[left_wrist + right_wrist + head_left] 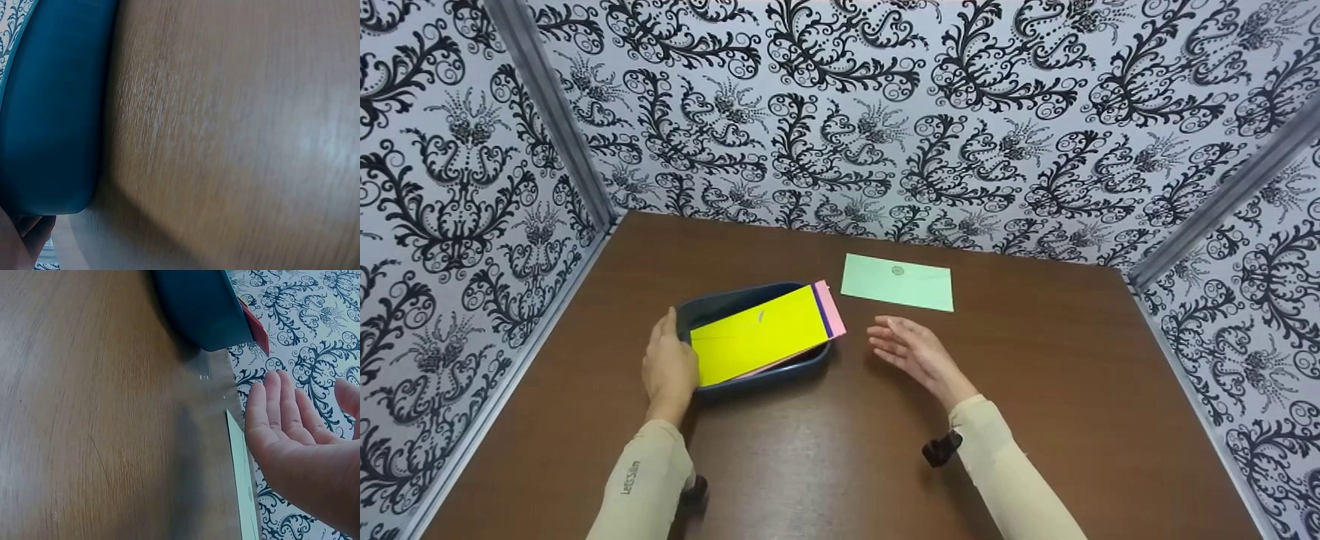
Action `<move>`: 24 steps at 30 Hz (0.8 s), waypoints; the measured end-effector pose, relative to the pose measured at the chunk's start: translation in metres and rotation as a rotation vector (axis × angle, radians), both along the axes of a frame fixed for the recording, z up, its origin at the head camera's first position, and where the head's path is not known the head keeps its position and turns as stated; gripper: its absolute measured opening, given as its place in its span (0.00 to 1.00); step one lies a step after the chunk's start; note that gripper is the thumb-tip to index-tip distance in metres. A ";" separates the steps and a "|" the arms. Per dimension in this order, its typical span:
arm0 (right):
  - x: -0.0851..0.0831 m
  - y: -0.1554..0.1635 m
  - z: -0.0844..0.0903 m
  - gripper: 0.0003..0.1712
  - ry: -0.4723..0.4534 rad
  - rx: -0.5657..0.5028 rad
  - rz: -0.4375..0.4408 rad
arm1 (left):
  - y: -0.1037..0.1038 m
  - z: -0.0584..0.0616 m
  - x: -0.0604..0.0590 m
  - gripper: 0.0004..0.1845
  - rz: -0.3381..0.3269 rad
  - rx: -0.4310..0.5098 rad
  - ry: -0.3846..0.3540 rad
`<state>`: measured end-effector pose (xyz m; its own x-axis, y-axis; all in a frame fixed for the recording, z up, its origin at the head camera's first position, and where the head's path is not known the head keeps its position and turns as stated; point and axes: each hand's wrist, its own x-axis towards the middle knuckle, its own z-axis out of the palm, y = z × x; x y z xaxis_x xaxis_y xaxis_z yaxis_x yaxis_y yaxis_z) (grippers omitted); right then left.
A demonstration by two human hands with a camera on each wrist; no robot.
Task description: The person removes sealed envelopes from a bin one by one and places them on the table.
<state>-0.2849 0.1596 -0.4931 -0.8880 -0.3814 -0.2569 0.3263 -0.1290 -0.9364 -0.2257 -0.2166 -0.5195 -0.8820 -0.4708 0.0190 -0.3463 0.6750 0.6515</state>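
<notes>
A dark blue plastic tub (765,379) stands left of the middle of the table. Lying tilted in it is a stack of envelopes, a yellow envelope (761,334) on top, with purple and pink edges (831,309) poking past the tub's right end. My left hand (670,367) grips the tub's left end; in the left wrist view its fingers (39,233) show behind the tub's corner. Relaxed fingers spread a little, my right hand (919,356) hovers right of the tub and holds nothing. A pale green envelope (896,283) lies flat on the table beyond it.
The brown wooden table (840,465) is enclosed by black-and-white patterned walls (840,135) at the back and both sides. Grey metal posts (559,112) stand in the corners. A small black device (942,448) sits at my right wrist.
</notes>
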 end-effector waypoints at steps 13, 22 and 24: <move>0.004 -0.008 0.002 0.29 0.006 -0.005 0.024 | -0.001 0.000 0.000 0.33 0.004 0.016 0.007; 0.007 -0.017 0.006 0.31 0.013 0.004 0.048 | -0.001 0.000 -0.001 0.34 0.007 -0.006 0.010; 0.007 -0.019 0.006 0.30 0.012 0.001 0.050 | -0.001 0.000 -0.001 0.34 0.006 -0.004 0.011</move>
